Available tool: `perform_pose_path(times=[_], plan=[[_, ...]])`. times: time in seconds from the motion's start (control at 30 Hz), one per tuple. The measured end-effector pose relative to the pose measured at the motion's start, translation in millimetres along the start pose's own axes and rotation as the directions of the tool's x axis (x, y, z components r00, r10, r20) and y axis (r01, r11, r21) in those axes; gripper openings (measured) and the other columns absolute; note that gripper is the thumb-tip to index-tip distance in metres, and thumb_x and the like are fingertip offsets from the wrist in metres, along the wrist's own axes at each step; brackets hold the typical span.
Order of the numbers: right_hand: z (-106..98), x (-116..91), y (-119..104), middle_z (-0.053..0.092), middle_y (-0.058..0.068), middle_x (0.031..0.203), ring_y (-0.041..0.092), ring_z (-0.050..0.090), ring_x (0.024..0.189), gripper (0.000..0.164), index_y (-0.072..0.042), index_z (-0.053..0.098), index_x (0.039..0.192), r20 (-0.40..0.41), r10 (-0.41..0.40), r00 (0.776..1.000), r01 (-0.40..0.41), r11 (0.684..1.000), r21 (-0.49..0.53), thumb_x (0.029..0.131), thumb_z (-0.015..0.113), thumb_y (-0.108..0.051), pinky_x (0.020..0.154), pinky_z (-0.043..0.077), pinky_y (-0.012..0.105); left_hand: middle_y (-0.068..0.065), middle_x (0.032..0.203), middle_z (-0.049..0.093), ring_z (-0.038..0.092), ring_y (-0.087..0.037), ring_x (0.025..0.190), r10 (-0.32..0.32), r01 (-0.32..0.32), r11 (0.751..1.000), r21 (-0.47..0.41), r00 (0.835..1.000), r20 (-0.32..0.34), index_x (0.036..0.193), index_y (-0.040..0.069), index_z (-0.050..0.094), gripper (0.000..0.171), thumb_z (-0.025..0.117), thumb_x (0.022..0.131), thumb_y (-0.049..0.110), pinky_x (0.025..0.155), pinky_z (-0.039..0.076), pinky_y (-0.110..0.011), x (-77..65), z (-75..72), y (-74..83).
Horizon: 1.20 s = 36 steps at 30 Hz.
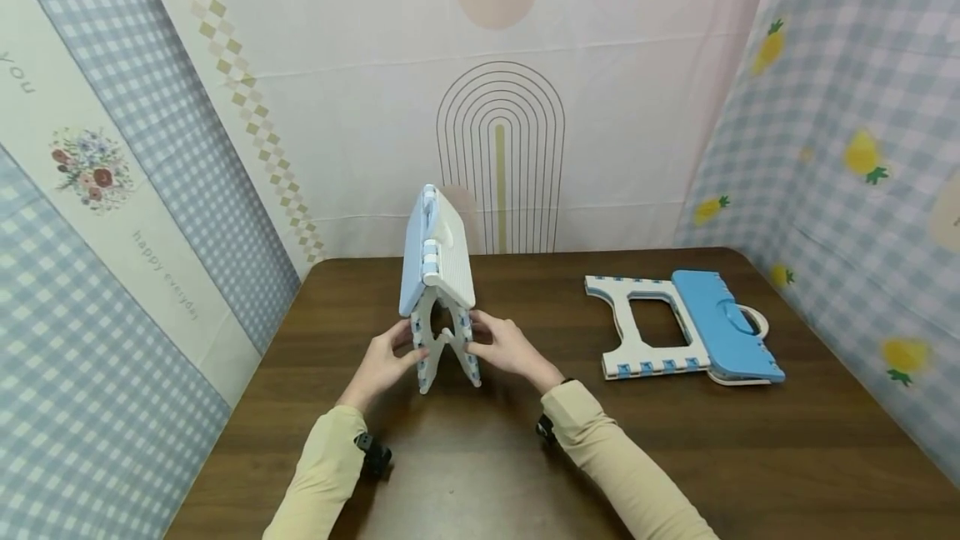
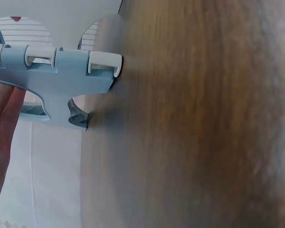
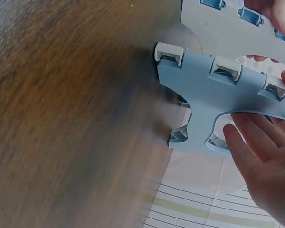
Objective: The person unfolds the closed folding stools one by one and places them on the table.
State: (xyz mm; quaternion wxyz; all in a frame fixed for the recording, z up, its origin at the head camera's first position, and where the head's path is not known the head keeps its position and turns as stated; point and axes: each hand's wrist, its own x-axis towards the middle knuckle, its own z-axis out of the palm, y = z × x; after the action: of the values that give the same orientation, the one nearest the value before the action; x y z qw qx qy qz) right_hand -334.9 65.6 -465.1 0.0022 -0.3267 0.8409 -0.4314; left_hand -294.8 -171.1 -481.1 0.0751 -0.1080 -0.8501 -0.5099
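A blue and white folding stool [image 1: 455, 261] stands partly unfolded on the table, its two seat halves sloping down like a roof and its legs a narrow gap apart. My left hand [image 1: 381, 365] grips the left leg, thumb on the front edge. On the other side, my right hand [image 1: 512, 346] holds the right leg the same way. In the left wrist view, fingers lie against the blue leg panel [image 2: 61, 88] at its cutout. The right wrist view has fingers reaching behind the other leg panel [image 3: 197, 92] through its opening.
To the right, a second blue and white folding stool [image 1: 731, 323] lies folded flat on the brown wooden table [image 1: 480, 473]. A printed white cloth [image 1: 360, 123] hangs behind the table's far edge. Checked cloths [image 1: 840, 190] hang along both sides.
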Motion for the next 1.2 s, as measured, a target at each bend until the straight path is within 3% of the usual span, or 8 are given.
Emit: perform_pose_path(times=[0.6, 1.2], plan=[[-1, -2, -1, 0.067, 0.024, 0.120, 0.037, 0.064, 0.114, 0.043, -0.001, 0.055, 0.127, -0.011, 0.016, 1.000, -0.016, 1.000, -0.006, 0.086, 0.065, -0.013, 0.095, 0.051, 0.054, -0.028, 0.126, 0.061, 0.057, -0.044, 0.121, -0.022, 0.021, 0.998, 0.066, 0.999, 0.024, 0.137, -0.003, 0.048, 0.052, 0.067, 0.089, 0.007, 0.101, 0.046, -0.055, 0.1, -22.1, -7.2], [-12, -6, 4, 0.066, 0.024, 0.121, 0.037, 0.064, 0.114, 0.046, -0.003, 0.054, 0.130, 0.003, 0.049, 0.999, -0.049, 0.999, 0.017, 0.087, 0.067, -0.014, 0.092, 0.053, 0.053, -0.026, 0.129, 0.060, 0.057, -0.042, 0.121, -0.037, 0.034, 0.998, 0.049, 0.998, 0.056, 0.138, 0.000, 0.047, 0.052, 0.065, 0.092, 0.014, 0.098, 0.049, -0.053, 3.9, -28.8, -14.8]])
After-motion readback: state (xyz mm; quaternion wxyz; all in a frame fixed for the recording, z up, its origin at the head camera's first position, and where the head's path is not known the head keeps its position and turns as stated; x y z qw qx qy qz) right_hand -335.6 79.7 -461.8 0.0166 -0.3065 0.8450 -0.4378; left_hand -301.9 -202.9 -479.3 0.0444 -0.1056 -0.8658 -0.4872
